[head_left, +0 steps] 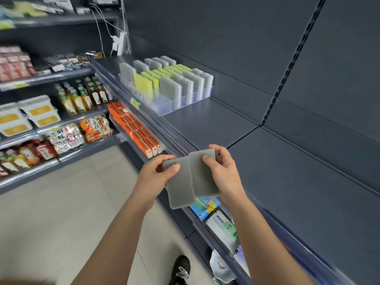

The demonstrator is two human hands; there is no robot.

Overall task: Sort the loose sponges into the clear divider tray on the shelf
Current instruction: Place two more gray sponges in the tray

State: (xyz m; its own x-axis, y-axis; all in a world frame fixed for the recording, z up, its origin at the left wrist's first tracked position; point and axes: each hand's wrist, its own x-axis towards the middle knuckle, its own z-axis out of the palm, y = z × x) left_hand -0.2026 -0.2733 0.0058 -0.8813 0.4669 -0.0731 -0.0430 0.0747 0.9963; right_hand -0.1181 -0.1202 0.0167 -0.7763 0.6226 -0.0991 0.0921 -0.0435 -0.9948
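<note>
Person's standing right at the dark shelf (205, 122) with a grey sponge in each hand; the left hand (158, 177) is pinched on one grey sponge (181, 186), thumb on its front face and fingers behind; the right hand (224, 171) is clamped on the second grey sponge (203, 175) the same way. The two sponges overlap a bit at their inner edges, held out in front of the shelf lip, both roughly upright and facing the person.

The clear divider tray (164, 109) sits further back along that same shelf, well apart from the hands; it's already packed with sponges standing on edge; a row of yellow sponges (156, 79) runs down the middle lane with grey ones (181, 87) in the lanes either side. The front end of the tray looks open, though it's hard to say how much room is there.

Orange boxes (139, 132) line the shelf below; bottles (82, 95) and snack packs on the racks off to the left.
</note>
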